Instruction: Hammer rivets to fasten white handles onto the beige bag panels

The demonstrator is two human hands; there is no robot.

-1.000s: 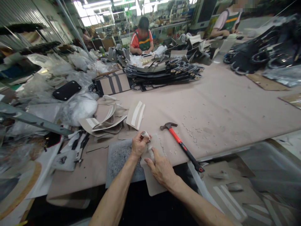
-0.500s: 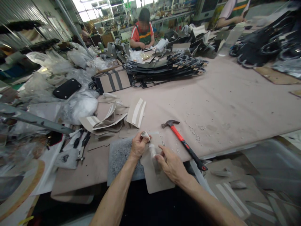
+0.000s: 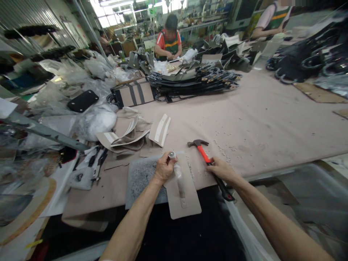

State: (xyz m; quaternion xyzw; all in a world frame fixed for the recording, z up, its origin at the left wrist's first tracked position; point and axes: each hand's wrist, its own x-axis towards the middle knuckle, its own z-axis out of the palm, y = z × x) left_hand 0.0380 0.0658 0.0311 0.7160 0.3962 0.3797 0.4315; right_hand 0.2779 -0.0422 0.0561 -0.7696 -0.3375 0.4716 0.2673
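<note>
My left hand (image 3: 164,167) is closed around a short white-wrapped hand punch (image 3: 172,155), its round metal top facing up. The punch stands over the far part of a beige panel (image 3: 190,192); its lower end is hidden by my fingers. A strap in clear plastic (image 3: 178,177) runs down the panel's middle. Under the panel's left side lies a scuffed grey pad (image 3: 141,179). To the right, my right hand (image 3: 221,169) grips the black-and-red handle of a claw hammer (image 3: 203,154), whose head rests on the table or close above it; I cannot tell which.
Beige pieces with white strips (image 3: 160,129) lie beyond my left hand. Small bits (image 3: 228,157) litter the table (image 3: 261,119). Stacked black straps (image 3: 195,81) are at the back, plastic bags (image 3: 102,117) at left. A co-worker (image 3: 168,41) sits across the table.
My right hand has left the plastic-wrapped strap on the panel, moved right and taken hold of the hammer handle. My left hand still holds the punch, which now stands more upright.
</note>
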